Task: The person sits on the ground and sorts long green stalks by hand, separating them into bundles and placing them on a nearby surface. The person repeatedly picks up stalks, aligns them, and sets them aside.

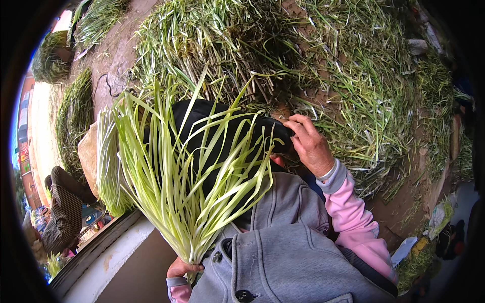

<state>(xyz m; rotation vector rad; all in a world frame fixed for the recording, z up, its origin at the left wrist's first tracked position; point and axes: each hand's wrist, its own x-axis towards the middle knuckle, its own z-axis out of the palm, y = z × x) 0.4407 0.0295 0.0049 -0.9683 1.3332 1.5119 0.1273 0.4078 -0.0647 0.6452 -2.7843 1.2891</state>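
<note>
My left hand (183, 267) is closed around the base of a bunch of pale yellow-green leaves (185, 197), probably garlic chives. The leaves fan upward across my grey vest (280, 261) and the black cloth over my lap (223, 125). My right hand (311, 146) is at the far edge of that black cloth, fingers bent and slightly apart. Nothing shows in its grasp; whether the fingertips touch the cloth is hard to tell. To the left lies another bunch with whitish stalks (110, 159), partly hidden behind the held leaves.
Heaped green leaves and stalks (212, 41) cover the earthen floor ahead, with loose cuttings (363, 113) spread rightward. A tan object (88, 155) sits beside the whitish bunch. A pale ledge (113, 250) runs along the lower left. Beyond it is another person in a checked garment (62, 216).
</note>
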